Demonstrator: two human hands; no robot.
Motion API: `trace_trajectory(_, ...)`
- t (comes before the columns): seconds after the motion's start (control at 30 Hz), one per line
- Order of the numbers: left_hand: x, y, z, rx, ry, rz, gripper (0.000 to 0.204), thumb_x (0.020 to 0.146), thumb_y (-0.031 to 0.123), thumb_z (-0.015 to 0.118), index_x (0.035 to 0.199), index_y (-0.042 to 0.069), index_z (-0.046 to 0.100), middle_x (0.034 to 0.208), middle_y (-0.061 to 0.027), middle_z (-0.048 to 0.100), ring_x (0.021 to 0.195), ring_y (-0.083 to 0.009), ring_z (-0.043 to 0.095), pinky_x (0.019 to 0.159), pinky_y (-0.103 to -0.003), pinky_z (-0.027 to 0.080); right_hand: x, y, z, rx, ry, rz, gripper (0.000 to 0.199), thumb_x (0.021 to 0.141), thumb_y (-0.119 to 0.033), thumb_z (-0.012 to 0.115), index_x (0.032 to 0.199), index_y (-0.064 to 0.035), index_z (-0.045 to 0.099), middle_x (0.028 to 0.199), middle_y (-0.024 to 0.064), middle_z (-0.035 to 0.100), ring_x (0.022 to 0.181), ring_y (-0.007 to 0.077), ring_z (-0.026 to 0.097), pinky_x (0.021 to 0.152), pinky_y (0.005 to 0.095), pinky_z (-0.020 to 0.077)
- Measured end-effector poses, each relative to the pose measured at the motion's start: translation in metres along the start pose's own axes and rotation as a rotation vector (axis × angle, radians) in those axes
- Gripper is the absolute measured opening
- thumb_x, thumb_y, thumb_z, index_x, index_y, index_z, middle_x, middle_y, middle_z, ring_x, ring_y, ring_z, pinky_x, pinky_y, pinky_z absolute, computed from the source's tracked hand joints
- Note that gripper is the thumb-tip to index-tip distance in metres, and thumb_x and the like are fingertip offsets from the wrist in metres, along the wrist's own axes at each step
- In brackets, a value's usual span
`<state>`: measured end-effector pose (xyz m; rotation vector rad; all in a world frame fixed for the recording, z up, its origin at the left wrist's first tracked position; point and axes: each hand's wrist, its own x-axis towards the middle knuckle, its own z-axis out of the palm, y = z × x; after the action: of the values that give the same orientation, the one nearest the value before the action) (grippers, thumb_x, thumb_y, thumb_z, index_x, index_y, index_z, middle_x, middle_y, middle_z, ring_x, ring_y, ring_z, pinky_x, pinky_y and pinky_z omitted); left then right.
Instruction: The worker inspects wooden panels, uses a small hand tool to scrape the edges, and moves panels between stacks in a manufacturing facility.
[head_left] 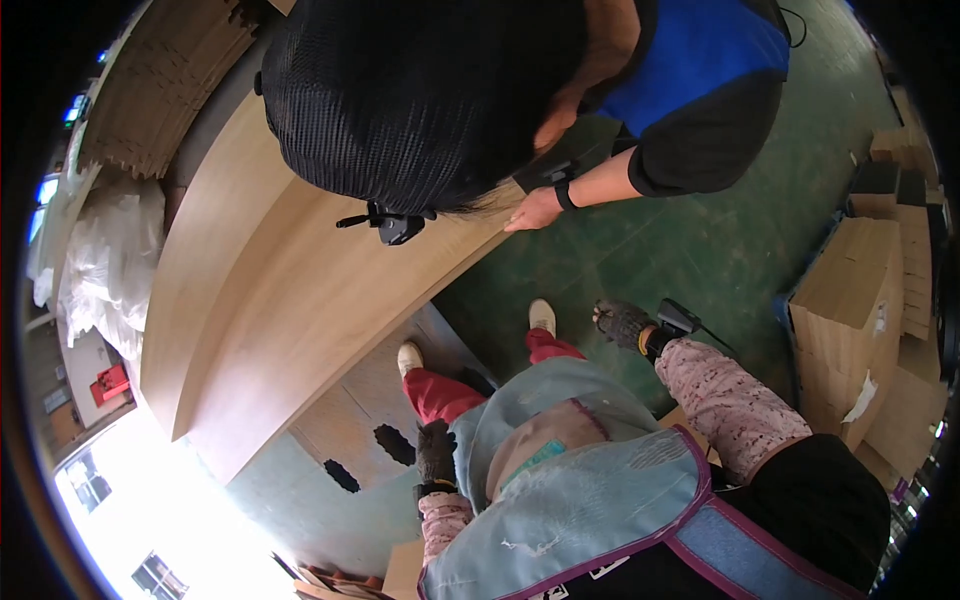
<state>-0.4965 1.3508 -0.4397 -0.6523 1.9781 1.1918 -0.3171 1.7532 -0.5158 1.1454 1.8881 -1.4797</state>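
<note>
My left hand (436,452), in a dark glove, hangs beside my blue-grey apron (560,410), near the brown sheet on the floor. Its fingers are too dark to make out. Out to the right, over the green floor, my right hand (622,325) wears a dark grey glove. Its fingers are curled in, and nothing shows in them. Long light wood-grain panels (300,300) stretch across the left and middle, apart from both my hands. A co-worker in a black cap leans over them, with a bare hand (537,209) at the near panel's edge.
Stacked cardboard boxes (845,275) stand at the right. Clear plastic wrapping (105,260) and a pile of brown sheets (165,85) lie at the far left. A brown sheet with two dark holes (360,410) rests on the floor (640,260) under the panels.
</note>
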Motion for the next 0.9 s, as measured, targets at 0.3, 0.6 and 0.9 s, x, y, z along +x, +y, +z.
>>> trace_trajectory(0.3,-0.011,0.003,-0.002,0.036,0.049,0.032,0.028,0.085,0.027,0.059,0.102,0.005,0.058,0.089,-0.0048,0.058,0.072,-0.0167,0.058,0.060,-0.027,0.047,0.003,0.028,-0.005,0.047,0.083,-0.062,0.025,0.080,-0.028,0.056,0.089,-0.0050,0.057,0.089,0.0175,0.061,0.081,0.0349,0.058,0.071,0.0386,0.0468)
trace_trajectory(0.6,0.005,0.014,0.000,-0.043,0.075,0.125,0.022,0.086,0.023,0.059,0.100,0.006,0.061,0.085,-0.0056,0.061,0.064,-0.0154,0.058,0.053,-0.026,0.048,-0.013,0.025,-0.049,-0.314,0.265,-0.208,0.018,0.087,-0.021,0.051,0.091,-0.0053,0.059,0.086,0.0108,0.063,0.079,0.0236,0.061,0.068,0.0375,0.0487)
trace_trajectory(0.9,0.053,0.021,0.008,-0.198,-0.128,0.204,0.019,0.086,0.019,0.058,0.100,0.007,0.055,0.086,-0.0078,0.059,0.061,-0.0183,0.055,0.051,-0.028,0.046,-0.022,0.150,-0.038,-0.630,0.379,-0.130,0.031,0.088,-0.025,0.041,0.098,-0.0045,0.063,0.098,0.0175,0.063,0.091,0.0344,0.060,0.079,0.0462,0.0471)
